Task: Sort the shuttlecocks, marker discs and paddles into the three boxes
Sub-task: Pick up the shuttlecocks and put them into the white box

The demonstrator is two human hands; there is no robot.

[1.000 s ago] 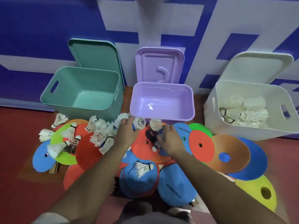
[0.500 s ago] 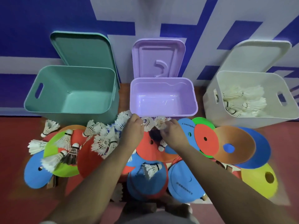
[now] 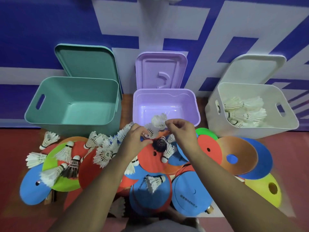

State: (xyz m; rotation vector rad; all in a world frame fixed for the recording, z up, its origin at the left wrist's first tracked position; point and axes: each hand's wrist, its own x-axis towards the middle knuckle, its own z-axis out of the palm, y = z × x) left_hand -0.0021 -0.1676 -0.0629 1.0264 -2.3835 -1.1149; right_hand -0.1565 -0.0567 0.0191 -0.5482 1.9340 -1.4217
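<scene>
Three open boxes stand along the wall: a teal box (image 3: 41, 97), a purple box (image 3: 192, 104) and a white box (image 3: 215, 97) holding several shuttlecocks (image 3: 245, 111). My right hand (image 3: 182, 133) pinches a white shuttlecock (image 3: 158, 120) just in front of the purple box. Beside it, my left hand (image 3: 135, 139) grips another white shuttlecock (image 3: 150, 131). A dark shuttlecock (image 3: 159, 144) lies below the hands. Loose shuttlecocks (image 3: 102, 153) and coloured marker discs (image 3: 209, 149) cover the floor. Paddles are mostly hidden beneath the discs.
Each box's lid leans on the blue-and-white wall behind it: teal lid (image 3: 87, 62), purple lid (image 3: 160, 71), white lid (image 3: 257, 69). A wooden paddle handle (image 3: 209, 210) pokes out under a blue disc (image 3: 189, 196). Red floor (image 3: 10, 144) surrounds the pile.
Both hands have lifted off the pile, each with a shuttlecock. The right hand's shuttlecock now sits higher, over the purple box's front rim.
</scene>
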